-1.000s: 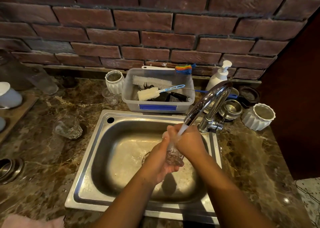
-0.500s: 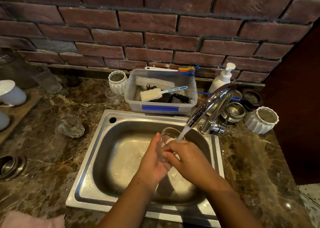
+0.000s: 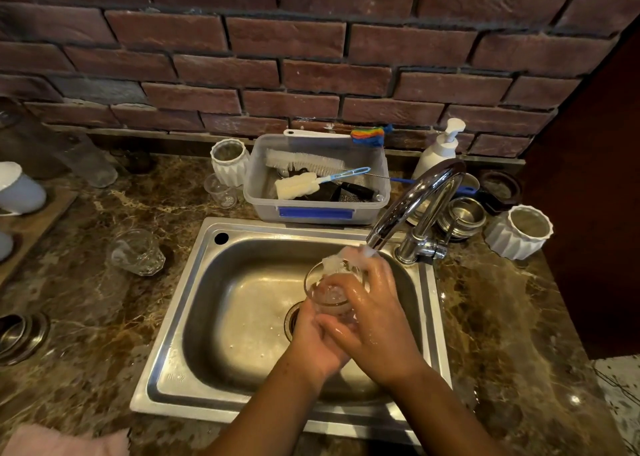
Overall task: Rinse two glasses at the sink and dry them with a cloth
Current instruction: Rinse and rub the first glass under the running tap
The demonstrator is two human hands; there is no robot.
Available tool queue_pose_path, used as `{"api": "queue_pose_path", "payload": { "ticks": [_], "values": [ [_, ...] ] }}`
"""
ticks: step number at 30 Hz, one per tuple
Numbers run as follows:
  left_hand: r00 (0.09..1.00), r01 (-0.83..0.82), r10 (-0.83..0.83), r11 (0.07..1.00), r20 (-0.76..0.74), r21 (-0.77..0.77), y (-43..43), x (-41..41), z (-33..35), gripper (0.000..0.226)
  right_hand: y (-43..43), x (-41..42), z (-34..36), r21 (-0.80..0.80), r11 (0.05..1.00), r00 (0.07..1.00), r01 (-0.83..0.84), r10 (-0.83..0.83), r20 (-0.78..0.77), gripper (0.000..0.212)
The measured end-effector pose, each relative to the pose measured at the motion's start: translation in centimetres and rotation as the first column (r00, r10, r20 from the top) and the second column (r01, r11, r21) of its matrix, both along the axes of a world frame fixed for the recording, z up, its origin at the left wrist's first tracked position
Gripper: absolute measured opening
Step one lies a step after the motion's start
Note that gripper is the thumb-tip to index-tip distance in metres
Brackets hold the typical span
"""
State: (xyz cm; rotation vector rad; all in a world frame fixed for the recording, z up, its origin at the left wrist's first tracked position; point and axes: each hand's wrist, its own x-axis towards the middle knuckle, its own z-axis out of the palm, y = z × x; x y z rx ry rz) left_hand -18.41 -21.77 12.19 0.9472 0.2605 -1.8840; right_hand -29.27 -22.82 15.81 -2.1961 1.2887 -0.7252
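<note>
Now in hand: clear drinking glass [image 3: 330, 291], held over the stainless steel sink [image 3: 166, 324], roughly upright, mouth up under the stream.
Left hand [image 3: 311, 341]: curled beneath the base, which is gripped.
Right hand [image 3: 375, 317]: wrapped round the right side of the same glass.
Water source: curved chrome tap [image 3: 412, 206], spout just above the rim.
Second item: clear faceted glass [image 3: 136, 252], stood on the brown marble counter [image 3: 104, 317], well left of the sink; the left hand is judged nearer.
Drying item: pink cloth [image 3: 65, 440], laid at the near-left counter edge.
</note>
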Motion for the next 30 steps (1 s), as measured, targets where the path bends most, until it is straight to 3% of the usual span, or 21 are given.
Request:
{"api": "queue_pose_path", "payload": {
  "ticks": [4, 7, 11, 17, 20, 27, 30],
  "values": [
    [0.997, 0.074, -0.072, 0.995, 0.038, -0.072, 0.3, -0.3, 0.3, 0.045, -0.2, -0.5, -0.9, 0.300, 0.954, 0.966, -0.015, -0.064, 0.252, 0.058],
    [0.944, 0.190, -0.153, 0.977, 0.293, -0.101, 0.6, -0.2, -0.1, 0.057, -0.6, -0.9, -1.7, 0.517, 0.856, 0.883, 0.003, -0.244, 0.401, 0.055],
    [0.791, 0.364, -0.229, 0.921, 0.567, -0.136, 1.8, -1.0, -0.2, 0.068, -0.8, -1.3, -2.6, 0.709, 0.705, 0.801, 0.036, -0.444, 0.401, 0.051],
    [0.773, 0.404, -0.322, 0.914, 0.546, -0.033, 3.3, -0.1, 0.5, 0.073, -0.2, -0.6, -4.4, 0.890, 0.447, 0.692, -0.087, -0.616, 0.377, 0.039],
    [0.774, 0.428, -0.379, 0.903, 0.507, 0.021, 4.4, 0.2, 0.6, 0.073, 0.9, -0.4, -5.2, 0.934, 0.345, 0.675, -0.090, -0.669, 0.311, 0.054],
    [0.779, 0.488, -0.480, 0.868, 0.404, 0.091, 7.4, 0.8, 0.1, 0.076, 3.7, -0.5, -5.8, 0.964, 0.264, 0.680, -0.032, -0.701, 0.215, 0.044],
    [0.788, 0.500, -0.491, 0.862, 0.372, 0.080, 8.3, 1.1, 0.3, 0.075, 4.7, -0.3, -5.5, 0.966, 0.260, 0.662, -0.008, -0.722, 0.200, 0.050]
  ]
}}
